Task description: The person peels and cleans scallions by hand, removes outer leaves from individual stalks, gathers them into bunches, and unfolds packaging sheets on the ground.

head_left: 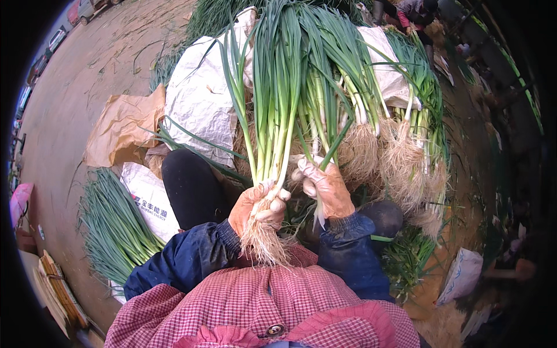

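Observation:
A bunch of green onions [272,110] stands upright in front of me. My left hand [250,210] is closed around its white lower stems, and the pale stringy roots [266,240] hang below the fingers. Close by on the right, my right hand [328,188] is closed on a loose green onion leaf [336,142]; its pale end hangs down under the palm. Gloves cover both hands. Behind and right of the bunch lie more green onions [360,87] with their bushy roots [403,153] toward me.
White woven sacks [200,98] and a brown paper sheet [125,124] lie at the left. Another green onion pile [116,217] rests lower left. Trimmed leaves [409,255] litter the ground at right. A co-worker [415,17] bends at the far right. Vehicles stand far left.

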